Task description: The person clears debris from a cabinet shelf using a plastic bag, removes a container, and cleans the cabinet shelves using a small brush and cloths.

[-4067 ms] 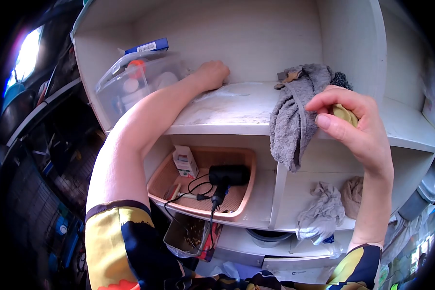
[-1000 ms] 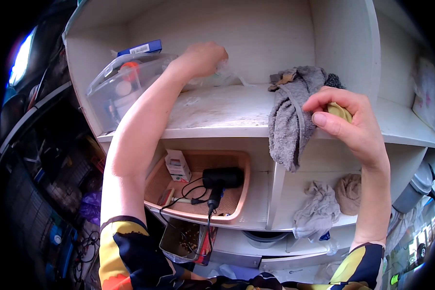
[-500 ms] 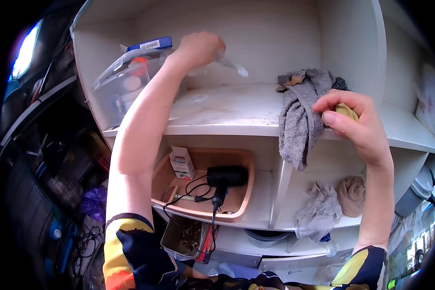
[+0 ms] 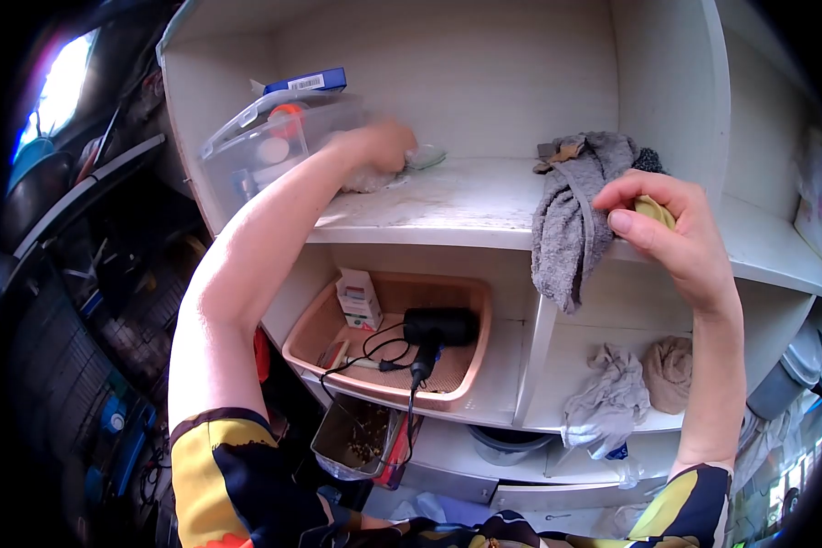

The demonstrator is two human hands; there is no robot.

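Note:
My left hand (image 4: 385,146), slightly blurred, is closed on a clear plastic bag (image 4: 425,157) over the upper shelf (image 4: 457,205), right of a clear lidded box (image 4: 256,155) with bottles inside. A blue box (image 4: 315,80) lies on that lid. At the right, my right hand (image 4: 671,224) curls its fingers round a yellow-green cloth (image 4: 653,210), which shows partly behind the thumb. Beside that hand a grey towel (image 4: 571,219) hangs over the shelf's front edge, with brown scraps (image 4: 562,155) at its top.
Below, a peach basket (image 4: 479,315) holds a black hair dryer (image 4: 438,327) with its cord and a white carton (image 4: 359,300). Crumpled cloths (image 4: 607,397) lie on the lower right shelf. Under these are a bin (image 4: 347,438) and a dark basin (image 4: 507,447). A grey lidded container (image 4: 790,365) stands far right.
My left hand has come down from its raised position with the plastic bag, nearer the shelf surface. My right hand keeps the same curled pose near the towel.

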